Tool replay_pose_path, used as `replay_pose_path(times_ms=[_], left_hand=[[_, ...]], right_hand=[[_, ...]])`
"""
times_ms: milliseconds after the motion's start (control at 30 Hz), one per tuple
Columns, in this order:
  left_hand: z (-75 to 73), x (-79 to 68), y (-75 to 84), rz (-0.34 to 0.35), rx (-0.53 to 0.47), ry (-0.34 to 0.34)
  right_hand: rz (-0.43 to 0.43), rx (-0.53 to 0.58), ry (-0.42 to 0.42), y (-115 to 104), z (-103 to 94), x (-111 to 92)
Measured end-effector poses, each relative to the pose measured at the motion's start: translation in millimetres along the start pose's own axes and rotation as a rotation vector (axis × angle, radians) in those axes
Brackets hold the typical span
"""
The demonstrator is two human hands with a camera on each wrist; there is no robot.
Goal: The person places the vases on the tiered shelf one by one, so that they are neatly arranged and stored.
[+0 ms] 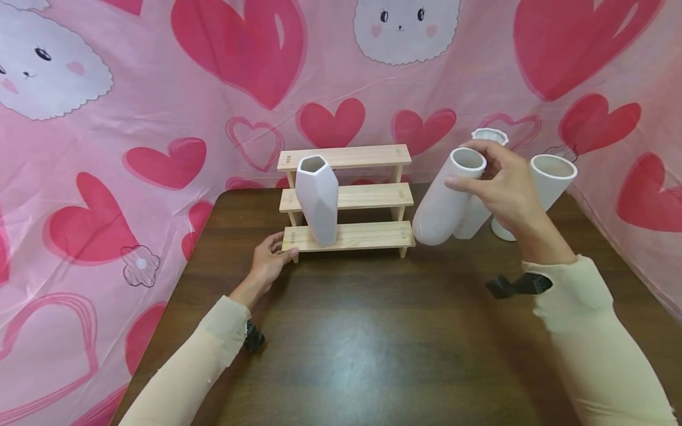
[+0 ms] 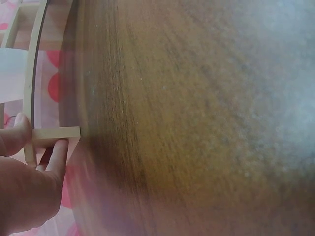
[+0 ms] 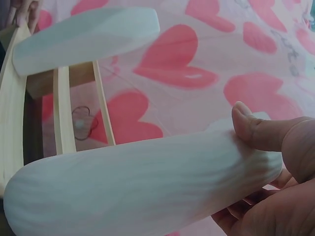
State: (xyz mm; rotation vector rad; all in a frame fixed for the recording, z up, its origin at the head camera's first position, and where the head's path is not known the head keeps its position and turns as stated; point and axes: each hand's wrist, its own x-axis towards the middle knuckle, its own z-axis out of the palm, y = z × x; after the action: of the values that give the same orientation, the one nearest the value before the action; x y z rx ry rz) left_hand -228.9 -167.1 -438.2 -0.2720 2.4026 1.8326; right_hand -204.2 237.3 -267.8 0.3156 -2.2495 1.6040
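My right hand (image 1: 505, 188) grips a smooth white vase (image 1: 446, 198) near its rim, thumb in front, fingers behind. The vase is tilted, its base beside the right end of the lowest step of a three-step wooden stand (image 1: 367, 236). In the right wrist view the held vase (image 3: 138, 187) shows faint ripples along its side. A faceted white vase (image 1: 318, 204) with a five-sided mouth stands upright on the left part of the lowest step. My left hand (image 1: 268, 260) holds the left end of that step; in the left wrist view its fingers (image 2: 58, 160) touch the leg.
Behind my right hand stand more white vases: one with a scalloped rim (image 1: 490, 136), partly hidden, and one with a round mouth (image 1: 553, 167). All stand on a dark brown table (image 1: 362, 343). A pink heart-printed cloth (image 1: 245, 160) hangs behind and at the sides.
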Motion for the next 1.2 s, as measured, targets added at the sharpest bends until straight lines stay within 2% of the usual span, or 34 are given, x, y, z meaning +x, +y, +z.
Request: replay_pose_path(times_ms=[233, 567, 933, 1200], left_hand=[[-0.6, 0.1, -0.4, 0.005, -0.002, 0.000], [-1.5, -0.4, 1.1, 0.003, 0.003, -0.004], [-2.0, 0.6, 0.8, 0.009, -0.011, 0.001], [-0.2, 1.2, -2.1, 0.018, -0.012, 0.002]], right_hand=[[0.006, 0.005, -0.065, -6, 21.3, 9], [0.020, -0.048, -0.099, -4, 53.9, 23], [0.026, -0.038, -0.149, -3, 76.7, 31], [0.069, -0.001, -0.170, 0, 90.4, 31]])
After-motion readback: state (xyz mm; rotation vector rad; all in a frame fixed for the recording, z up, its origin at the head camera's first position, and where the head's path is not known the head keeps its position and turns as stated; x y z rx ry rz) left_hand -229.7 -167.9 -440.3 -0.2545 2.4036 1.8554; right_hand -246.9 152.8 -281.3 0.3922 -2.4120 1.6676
